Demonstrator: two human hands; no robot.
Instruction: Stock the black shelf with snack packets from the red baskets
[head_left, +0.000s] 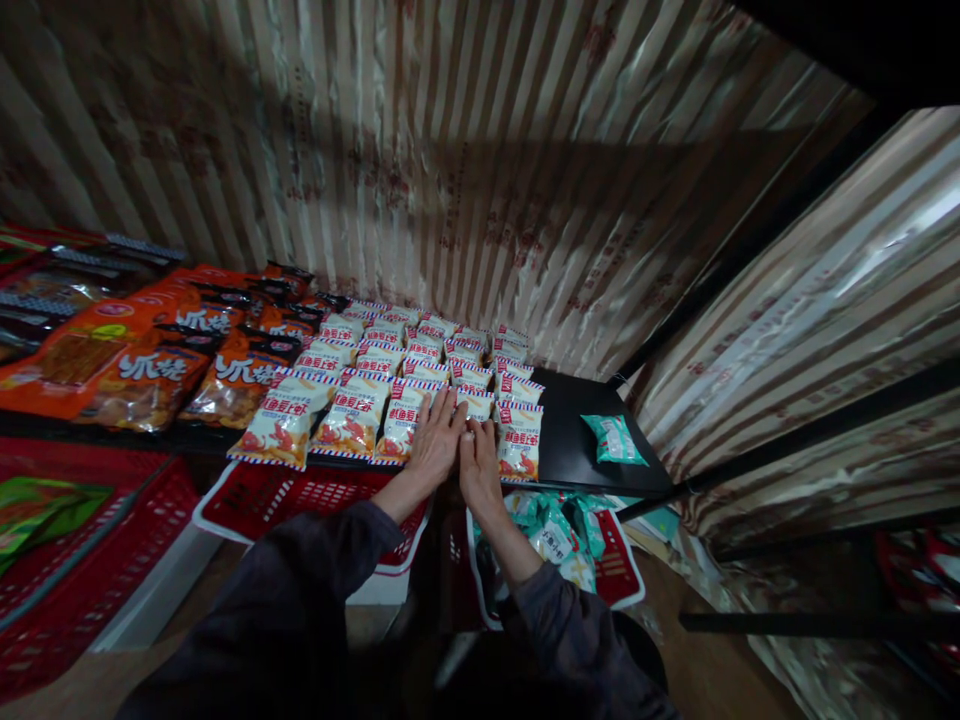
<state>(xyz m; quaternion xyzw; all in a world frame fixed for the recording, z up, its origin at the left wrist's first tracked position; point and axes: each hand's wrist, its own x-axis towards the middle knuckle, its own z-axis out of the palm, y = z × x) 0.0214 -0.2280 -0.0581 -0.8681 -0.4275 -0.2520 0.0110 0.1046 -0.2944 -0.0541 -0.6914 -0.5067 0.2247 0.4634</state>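
Both hands (pixel 457 450) on snack packets (pixel 420 405)

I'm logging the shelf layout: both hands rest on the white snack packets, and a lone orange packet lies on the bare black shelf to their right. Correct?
Not quite. The head view shows both hands, left hand and right hand, on the white snack packets, but the lone packet on the black shelf is green, not orange.

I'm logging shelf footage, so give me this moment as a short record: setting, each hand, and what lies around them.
setting: dark shelf against striped foil-like backing
left hand: flat, palm down, on white-and-red snack packets laid in rows
right hand: beside the left, fingers on a packet at the front edge; grip cannot be made out
left of rows: orange snack bags
right of rows: one teal packet, lying alone
below shelf: red baskets, one holding teal packets
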